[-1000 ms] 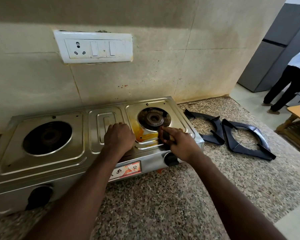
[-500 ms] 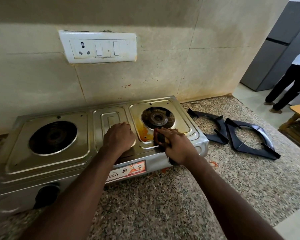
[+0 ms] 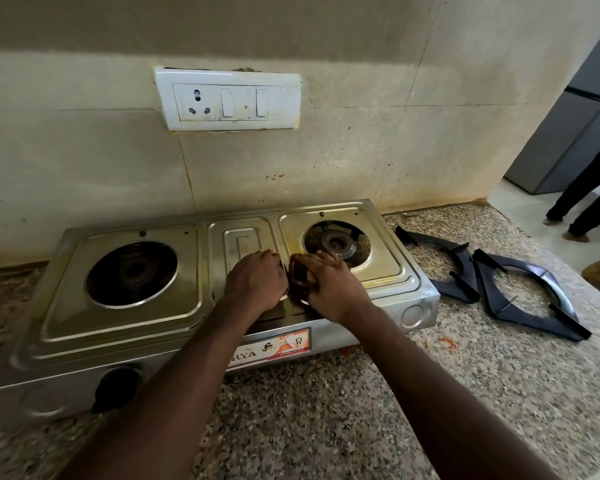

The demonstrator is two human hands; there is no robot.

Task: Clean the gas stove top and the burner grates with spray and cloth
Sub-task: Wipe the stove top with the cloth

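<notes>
Plainly, the right hand [image 3: 329, 289] grips a small dark scrubbing pad [image 3: 300, 273] with a yellow edge on the two-burner stainless steel gas stove [image 3: 125, 327], beside its stained right burner well [image 3: 336, 244]. The left hand [image 3: 255, 277], knuckles up and curled, braces the centre panel [image 3: 241, 237]; whether it holds anything is hidden. Two dark metal burner grates [image 3: 530, 299] lie on the counter [image 3: 326, 410], right of the stove. Hard strokes could skid the stove.

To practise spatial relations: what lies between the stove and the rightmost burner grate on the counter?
The head view shows the other burner grate lying on the counter between them.
</notes>
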